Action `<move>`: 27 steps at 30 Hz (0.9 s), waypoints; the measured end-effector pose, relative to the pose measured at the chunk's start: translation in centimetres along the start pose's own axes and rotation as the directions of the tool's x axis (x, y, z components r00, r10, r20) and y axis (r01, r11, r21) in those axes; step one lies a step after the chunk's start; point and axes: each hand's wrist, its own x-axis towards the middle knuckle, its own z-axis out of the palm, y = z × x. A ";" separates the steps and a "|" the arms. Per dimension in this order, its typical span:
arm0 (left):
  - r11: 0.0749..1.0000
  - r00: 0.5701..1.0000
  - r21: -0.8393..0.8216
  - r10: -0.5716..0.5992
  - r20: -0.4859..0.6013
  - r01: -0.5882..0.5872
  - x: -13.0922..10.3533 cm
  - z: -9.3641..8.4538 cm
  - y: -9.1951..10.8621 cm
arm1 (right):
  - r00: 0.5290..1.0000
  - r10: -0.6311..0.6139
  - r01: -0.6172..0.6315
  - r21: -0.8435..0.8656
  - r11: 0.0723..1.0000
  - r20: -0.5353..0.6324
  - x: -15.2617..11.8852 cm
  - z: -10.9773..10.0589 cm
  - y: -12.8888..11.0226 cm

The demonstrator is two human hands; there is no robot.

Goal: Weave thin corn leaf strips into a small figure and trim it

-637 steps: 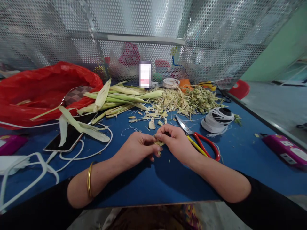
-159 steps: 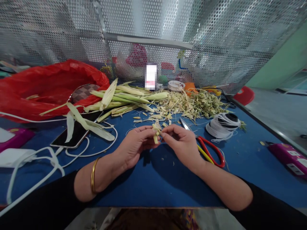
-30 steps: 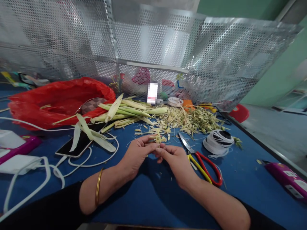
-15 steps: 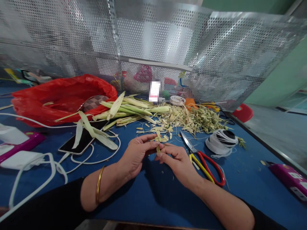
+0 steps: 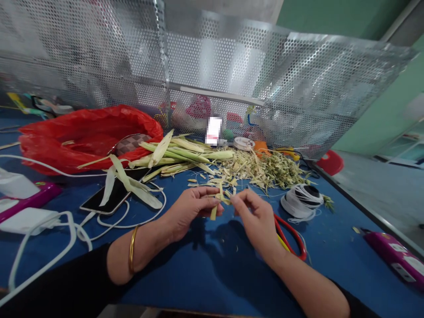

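Between the thumb and fingers of my left hand (image 5: pixel 195 205) is a small folded piece of pale yellow-green corn husk strips (image 5: pixel 213 213); one strip end hangs below the thumb, another points up. My right hand (image 5: pixel 253 214) pinches an end of the same husk strips at their right side. Both hands are raised over the blue table. Red-handled scissors (image 5: pixel 300 243) lie under and beside my right hand, their blades hidden by it. Beyond the fingers lie small husk scraps (image 5: pixel 245 163) and a bundle of long corn husk leaves (image 5: pixel 185 152).
A red plastic bag (image 5: pixel 89 132) and a dark phone (image 5: pixel 106 194) with white cables are on the left. To the right lie a spool of white cord (image 5: pixel 300 203) and a purple device (image 5: pixel 394 254). A perforated metal screen (image 5: pixel 215 57) stands behind.
My right hand has moved right, away from my left fingers, shifting its pinch to the right side of the husk piece. It now covers the scissor blades. The view has shifted slightly.
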 end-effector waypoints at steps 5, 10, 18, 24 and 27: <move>0.989 0.987 0.115 -0.103 0.122 0.089 -0.2 0.0 -0.1 | 0.947 0.248 -0.309 0.367 0.878 0.204 1.2 -0.5 0.4; 0.972 0.966 0.070 -0.230 0.117 0.223 0.0 0.0 -0.3 | 0.956 0.244 -0.293 0.429 0.855 0.165 0.8 0.1 0.4; 0.981 0.961 0.024 -0.196 0.197 0.195 0.0 0.5 -1.2 | 0.961 0.259 -0.274 0.479 0.834 0.097 0.4 0.8 0.6; 0.985 0.981 0.060 -0.167 0.098 0.162 0.0 0.4 -1.1 | 0.956 0.263 -0.291 0.494 0.819 0.127 0.3 0.8 0.1; 0.991 0.989 0.070 -0.121 0.084 0.115 -0.1 0.4 -1.1 | 0.966 0.234 -0.256 0.464 0.848 0.106 0.3 0.9 -0.1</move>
